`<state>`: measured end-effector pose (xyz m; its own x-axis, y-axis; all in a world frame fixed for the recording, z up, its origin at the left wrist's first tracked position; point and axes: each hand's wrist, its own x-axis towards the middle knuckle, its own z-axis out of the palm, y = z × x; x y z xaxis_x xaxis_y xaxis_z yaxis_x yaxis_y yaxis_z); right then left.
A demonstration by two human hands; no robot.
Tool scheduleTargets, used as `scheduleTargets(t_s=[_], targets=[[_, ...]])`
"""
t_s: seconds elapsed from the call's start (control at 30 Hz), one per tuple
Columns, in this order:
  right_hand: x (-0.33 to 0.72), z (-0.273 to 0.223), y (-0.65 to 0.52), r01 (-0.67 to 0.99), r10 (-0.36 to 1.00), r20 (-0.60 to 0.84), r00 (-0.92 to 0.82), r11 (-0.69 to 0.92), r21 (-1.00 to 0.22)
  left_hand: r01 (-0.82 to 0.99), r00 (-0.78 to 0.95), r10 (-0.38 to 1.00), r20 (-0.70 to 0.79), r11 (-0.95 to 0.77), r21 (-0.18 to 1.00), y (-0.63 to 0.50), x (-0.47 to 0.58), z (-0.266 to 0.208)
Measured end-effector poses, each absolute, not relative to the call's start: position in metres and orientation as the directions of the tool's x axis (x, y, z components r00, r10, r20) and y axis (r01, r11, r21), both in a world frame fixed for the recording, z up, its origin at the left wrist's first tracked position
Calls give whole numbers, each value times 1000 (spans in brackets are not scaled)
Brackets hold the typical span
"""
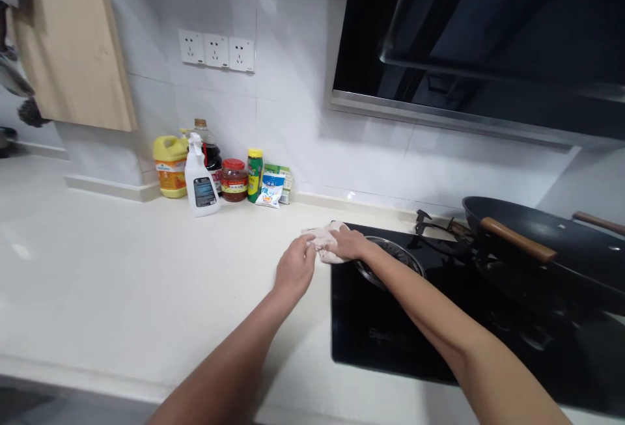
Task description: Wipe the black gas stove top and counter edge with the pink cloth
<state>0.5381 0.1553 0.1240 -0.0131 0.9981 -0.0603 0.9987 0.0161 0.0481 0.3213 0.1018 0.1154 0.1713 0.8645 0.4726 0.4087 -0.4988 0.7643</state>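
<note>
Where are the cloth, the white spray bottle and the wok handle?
cloth (326, 241), head view, on the bunched middle between the two hands
white spray bottle (202, 185), head view, on its body above the dark label
wok handle (517, 240), head view, on the middle of the wooden grip

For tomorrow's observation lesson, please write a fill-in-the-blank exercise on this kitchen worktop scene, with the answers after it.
1. Both hands, left hand and right hand, touch a crumpled pale ____.
2. The wide black wok with a wooden handle sits on the black glass ____.
3. On the white tiled wall there are ____ white power sockets in a row.
4. The white spray bottle stands in front of a ____ jug.

Answers: cloth; hob; three; yellow
</note>
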Motion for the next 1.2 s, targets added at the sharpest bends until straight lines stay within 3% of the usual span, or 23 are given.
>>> scheduleTargets(t_s=[0.27, 0.5, 0.57, 0.63, 0.73, 0.83, 0.9, 0.97, 1.1, 1.2], targets=[[494, 125, 33, 971, 970, 31, -240, 240, -2, 270, 88, 905, 416, -424, 865, 107, 311, 122], [472, 113, -52, 956, 976, 80, -204, 217, -197, 194, 135, 913, 385, -405, 893, 115, 316, 118], [473, 113, -60, 922, 973, 86, -213, 229, -311, 161, 145, 920, 364, -385, 909, 118, 317, 119], [476, 115, -58, 834, 976, 85, -202, 217, -507, 120, 151, 928, 341, -359, 925, 120, 316, 121], [483, 118, -40, 544, 982, 102, -159, 173, -821, 55, 143, 941, 308, -318, 946, 122, 312, 125], [500, 116, -16, 329, 987, 55, -151, 103, -939, 1, 121, 951, 285, -287, 958, 122, 308, 128], [522, 118, -4, 409, 992, -42, -122, 12, -912, -19, 109, 955, 275, -275, 961, 122, 306, 128], [548, 124, 3, 620, 998, -56, 20, -56, -782, -28, 107, 957, 269, -267, 963, 121, 307, 129], [584, 144, -4, 872, 922, 232, 309, -177, -457, -36, 121, 955, 269, -267, 963, 118, 310, 129], [565, 148, -16, 948, 901, 377, 214, -98, -303, -30, 131, 953, 274, -272, 962, 117, 313, 128]])
